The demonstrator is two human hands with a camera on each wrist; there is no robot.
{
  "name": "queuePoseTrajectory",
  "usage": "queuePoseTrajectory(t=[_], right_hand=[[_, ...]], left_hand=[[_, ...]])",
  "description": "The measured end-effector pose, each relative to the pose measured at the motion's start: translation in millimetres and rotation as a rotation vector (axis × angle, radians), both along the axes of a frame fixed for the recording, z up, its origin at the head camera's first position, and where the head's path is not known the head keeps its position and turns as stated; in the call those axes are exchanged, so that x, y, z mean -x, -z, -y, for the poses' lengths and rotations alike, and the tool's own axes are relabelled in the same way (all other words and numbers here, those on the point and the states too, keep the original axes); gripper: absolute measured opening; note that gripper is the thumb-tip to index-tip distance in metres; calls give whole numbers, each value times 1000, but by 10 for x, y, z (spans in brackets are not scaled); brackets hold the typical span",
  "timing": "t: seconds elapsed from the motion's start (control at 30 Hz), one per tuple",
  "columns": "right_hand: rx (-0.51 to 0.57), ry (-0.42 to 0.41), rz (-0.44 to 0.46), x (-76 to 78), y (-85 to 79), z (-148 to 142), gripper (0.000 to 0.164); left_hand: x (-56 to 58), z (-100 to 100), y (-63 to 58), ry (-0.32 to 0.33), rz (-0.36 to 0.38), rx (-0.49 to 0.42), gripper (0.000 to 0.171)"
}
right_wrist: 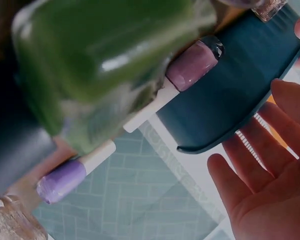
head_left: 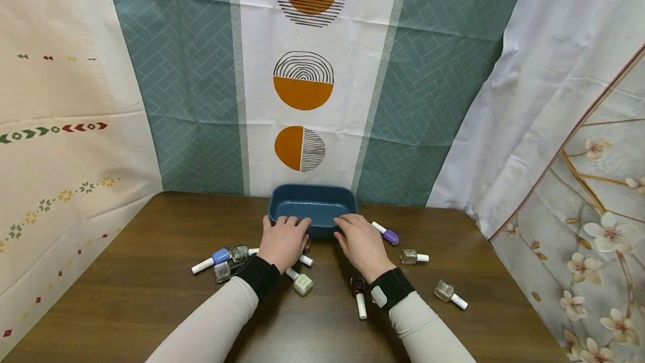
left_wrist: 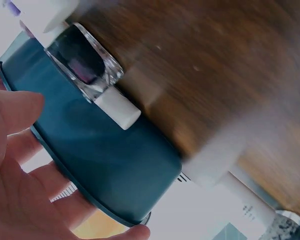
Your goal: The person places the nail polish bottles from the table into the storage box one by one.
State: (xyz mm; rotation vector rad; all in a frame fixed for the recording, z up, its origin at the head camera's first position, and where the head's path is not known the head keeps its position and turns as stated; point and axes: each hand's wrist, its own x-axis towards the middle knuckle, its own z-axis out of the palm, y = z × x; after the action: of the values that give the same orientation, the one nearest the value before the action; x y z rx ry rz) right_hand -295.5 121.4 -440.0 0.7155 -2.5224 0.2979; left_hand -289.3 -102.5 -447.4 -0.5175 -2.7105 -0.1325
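A dark blue plastic bin (head_left: 312,232) stands at the back of the table, its near rim towards me. My left hand (head_left: 284,241) holds the left part of that rim; in the left wrist view its fingers reach behind the edge and the thumb overlaps the outer wall. On the right part of the rim is my right hand (head_left: 364,244), fingers over the edge and thumb tip at it. A dark nail polish bottle (left_wrist: 80,55) with a white cap lies before the bin. Close to the right wrist camera is a blurred green nail polish bottle (right_wrist: 100,55).
Nail polish bottles lie scattered: a blue one (head_left: 220,255) and a silver one (head_left: 221,272) at left, a pale green one (head_left: 303,284) between the arms, a purple one (head_left: 390,236) and clear glitter ones (head_left: 409,256) at right. A patterned curtain (head_left: 302,178) hangs behind the bin.
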Motion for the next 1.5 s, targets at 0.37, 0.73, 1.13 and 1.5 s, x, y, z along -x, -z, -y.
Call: queuePoseTrajectory(t=[0.37, 0.73, 1.13, 1.5], right_hand=[[-1, 74, 67, 19, 4, 9, 21], [31, 120, 58, 50, 11, 15, 13], [43, 107, 41, 85, 3, -2, 8], [57, 98, 24, 86, 20, -7, 8]], left_hand=[[4, -49, 31, 4, 1, 6, 40], [2, -43, 46, 3, 19, 11, 44], [-6, -52, 12, 10, 20, 11, 43], [-36, -1, -27, 29, 28, 15, 49]])
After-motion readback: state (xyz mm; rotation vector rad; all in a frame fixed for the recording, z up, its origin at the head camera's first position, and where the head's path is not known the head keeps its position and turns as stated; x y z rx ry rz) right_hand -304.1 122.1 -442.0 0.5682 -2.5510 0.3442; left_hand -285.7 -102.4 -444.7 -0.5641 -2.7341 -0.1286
